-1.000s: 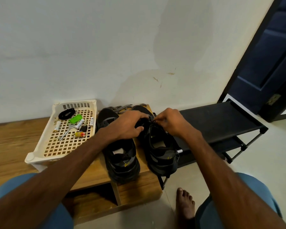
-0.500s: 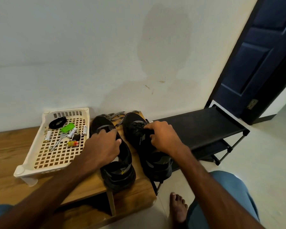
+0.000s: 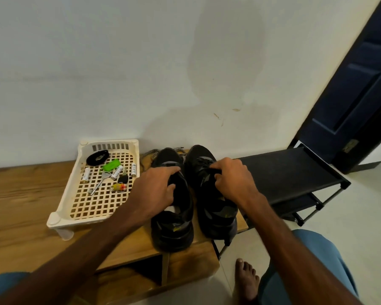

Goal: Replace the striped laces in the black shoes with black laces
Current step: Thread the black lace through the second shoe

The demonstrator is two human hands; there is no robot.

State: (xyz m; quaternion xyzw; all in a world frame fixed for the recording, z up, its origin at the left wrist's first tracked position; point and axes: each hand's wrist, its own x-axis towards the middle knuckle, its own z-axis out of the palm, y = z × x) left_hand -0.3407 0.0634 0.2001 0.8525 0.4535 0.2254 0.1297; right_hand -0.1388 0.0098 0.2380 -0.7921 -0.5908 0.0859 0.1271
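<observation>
two black shoes are standing side by side on the wooden bench (image 3: 20, 205), to the side of the white basket (image 3: 61, 217) away from its loose clutter. the near shoe (image 3: 174, 230) is sitting just beside the basket's wall and the far shoe (image 3: 218, 219) is sitting one place further out, the two almost touching. each shoe's long axis is running from the person toward the wall, with the toe pointing at the wall and the heel facing the person. that is probably leaving the eyelet rows open to both hands.

the left hand (image 3: 156, 188) is resting on the near shoe, fingers spread over its tongue and mouth. i cannot tell whether they are hooking the rim or only steadying it. the right hand (image 3: 231, 179) is curling tightly over the far shoe's tongue and lacing, seemingly bracing or tugging there.

the striped laces (image 3: 150, 154) are lying loose beyond the shoes, level with the basket's far end, so they are likely out already. a black lace coil (image 3: 97, 157) is waiting inside the basket at that same far end, within easy reach and probably meant for the near shoe.
</observation>
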